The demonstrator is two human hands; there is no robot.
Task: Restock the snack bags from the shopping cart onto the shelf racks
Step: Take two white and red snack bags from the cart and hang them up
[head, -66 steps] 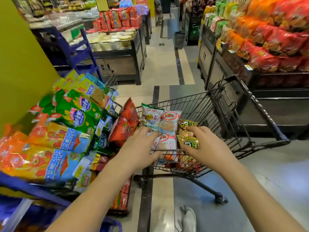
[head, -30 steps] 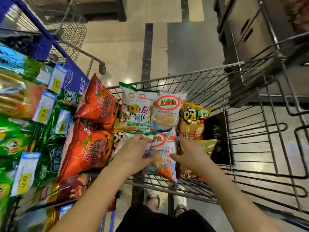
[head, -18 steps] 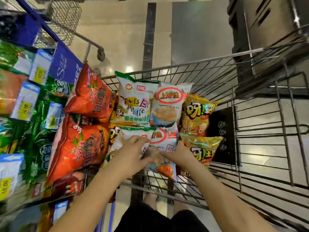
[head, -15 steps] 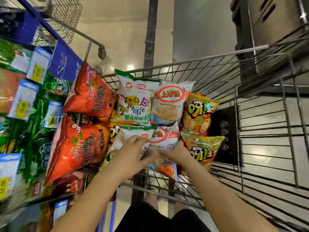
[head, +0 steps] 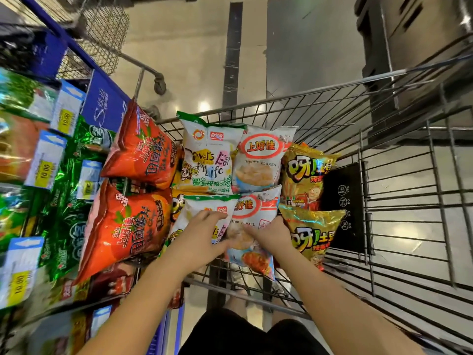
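Inside the cart [head: 332,86], shrimp-flakes bag [head: 253,208] in the curled right hand [head: 268,234], left hand [head: 202,237] flat on the green-topped bag [head: 204,208]

Shopping cart [head: 399,190]: bare grey metal wire with a dull shine. Snack bags [head: 207,160]: thin plastic film throughout. The shrimp-flakes bag [head: 256,206] and the green-topped white bag [head: 197,211] are smooth with a soft sheen. The red bags [head: 122,226] are glossy and creased, and the gold bags [head: 312,226] are mirror-bright foil. Green foil packs [head: 66,201] are seen glittering on the rack. Price tags [head: 46,162]: matt paper or card. Black panel [head: 343,201] in the cart: matt, seemingly plastic. Floor [head: 179,60]: polished and glossy, with lamp glare reflected. Dark shorts [head: 230,334]: matt cloth.
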